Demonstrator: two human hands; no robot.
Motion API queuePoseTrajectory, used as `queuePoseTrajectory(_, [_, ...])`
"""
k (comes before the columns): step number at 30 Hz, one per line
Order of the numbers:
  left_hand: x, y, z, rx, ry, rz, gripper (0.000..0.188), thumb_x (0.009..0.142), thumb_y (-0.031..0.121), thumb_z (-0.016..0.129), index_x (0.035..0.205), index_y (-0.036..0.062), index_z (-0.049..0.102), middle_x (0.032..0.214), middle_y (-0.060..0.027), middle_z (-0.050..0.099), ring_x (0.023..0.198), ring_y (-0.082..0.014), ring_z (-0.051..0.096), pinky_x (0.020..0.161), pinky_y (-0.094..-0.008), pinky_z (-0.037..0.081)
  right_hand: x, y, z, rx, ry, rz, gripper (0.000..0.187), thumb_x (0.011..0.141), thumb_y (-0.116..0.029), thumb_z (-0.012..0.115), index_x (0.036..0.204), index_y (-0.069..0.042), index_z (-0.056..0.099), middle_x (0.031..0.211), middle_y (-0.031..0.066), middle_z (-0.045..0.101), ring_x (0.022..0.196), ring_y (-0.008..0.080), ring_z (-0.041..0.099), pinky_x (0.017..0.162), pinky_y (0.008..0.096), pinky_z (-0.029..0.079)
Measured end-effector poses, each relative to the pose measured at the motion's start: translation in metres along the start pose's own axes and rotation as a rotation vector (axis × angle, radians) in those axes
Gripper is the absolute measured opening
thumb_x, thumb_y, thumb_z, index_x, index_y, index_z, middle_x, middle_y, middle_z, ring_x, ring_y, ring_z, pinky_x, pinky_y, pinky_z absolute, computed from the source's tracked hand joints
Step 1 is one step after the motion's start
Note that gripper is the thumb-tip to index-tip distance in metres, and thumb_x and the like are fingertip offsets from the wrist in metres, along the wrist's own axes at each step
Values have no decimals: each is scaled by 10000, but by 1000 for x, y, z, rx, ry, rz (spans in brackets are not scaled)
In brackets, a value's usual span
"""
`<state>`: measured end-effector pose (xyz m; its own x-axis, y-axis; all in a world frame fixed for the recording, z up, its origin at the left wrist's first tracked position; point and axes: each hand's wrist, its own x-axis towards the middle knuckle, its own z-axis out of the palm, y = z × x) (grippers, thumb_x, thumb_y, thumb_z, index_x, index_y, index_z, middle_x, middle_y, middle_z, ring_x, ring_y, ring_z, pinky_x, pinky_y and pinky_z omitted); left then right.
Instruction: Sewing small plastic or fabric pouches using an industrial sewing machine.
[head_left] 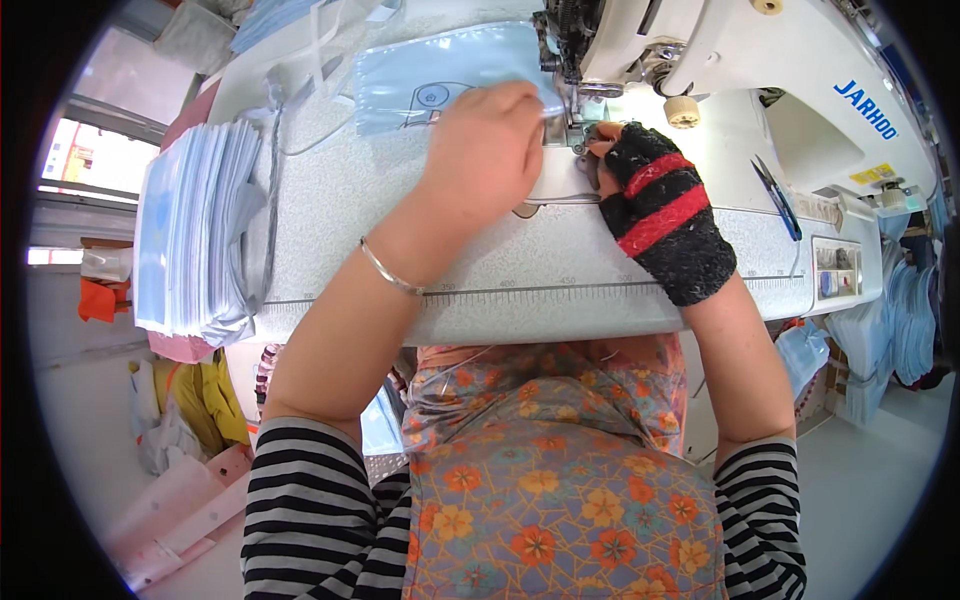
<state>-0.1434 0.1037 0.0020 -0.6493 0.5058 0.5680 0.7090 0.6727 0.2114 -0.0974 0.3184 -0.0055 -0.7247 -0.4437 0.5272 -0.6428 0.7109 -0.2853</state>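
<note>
A light blue fabric piece (400,75) with a line drawing lies flat on the sewing machine's bed, its right end beside the needle and presser foot (578,125). My bare left hand (487,145) rests over that piece's lower right corner with bent fingers closed on its edge; the fingertips are slightly blurred. Just right of the presser foot is my right hand (662,205), in a black and red fingerless glove. Its thumb and fingers are drawn together against the needle plate area, and whatever they pinch is hidden.
A thick stack of light blue pieces (195,230) stands at the table's left edge, beside a grey cord (275,170). The white machine head (740,50) overhangs the right side. A blue pointed hand tool (778,198) lies right of my glove. More blue pieces (890,330) hang at far right.
</note>
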Motion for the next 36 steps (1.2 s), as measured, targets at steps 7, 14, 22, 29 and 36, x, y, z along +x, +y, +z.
queuePoseTrajectory(7, [-8, -21, -25, 244, -57, -137, 162, 789, 84, 639, 937, 55, 697, 973, -110, 654, 900, -310, 643, 797, -419, 539, -1, 1, -2, -23, 48, 44, 178, 869, -34, 614, 1028, -40, 693, 1112, 170, 678, 1040, 360, 631, 934, 423, 510])
queuePoseTrajectory(14, [-39, 22, -52, 240, -184, -147, 87, 809, 70, 575, 887, 52, 607, 906, -130, 602, 797, -308, 631, 633, -439, 530, 2, 6, 0, 2, 11, 49, 155, 866, -31, 622, 1002, -33, 695, 1117, 163, 683, 1048, 352, 636, 948, 422, 505])
queuePoseTrajectory(22, [-268, 114, -123, 40, -317, -530, 481, 779, 11, 610, 1252, 102, 609, 1018, -134, 598, 760, -309, 657, 610, -389, 548, -6, 30, 9, 94, -33, 3, 183, 946, -69, 571, 1073, -45, 700, 1145, 137, 688, 1066, 325, 643, 955, 385, 499])
queuePoseTrajectory(29, [-429, 97, -111, 320, -359, -1209, 496, 835, 60, 605, 1321, 154, 574, 1142, -133, 597, 830, -369, 663, 682, -467, 556, -5, 52, 4, -21, -156, -25, 243, 948, -49, 570, 1164, -43, 682, 1242, 126, 659, 1161, 279, 613, 1024, 364, 455])
queuePoseTrajectory(36, [-269, 34, -200, 494, 266, -421, 389, 811, 151, 729, 1161, 10, 636, 1076, -142, 642, 970, -357, 622, 856, -420, 507, -11, 66, 24, -23, -30, -25, 223, 912, -14, 606, 1096, -77, 715, 1191, 136, 686, 1131, 308, 633, 1001, 392, 483])
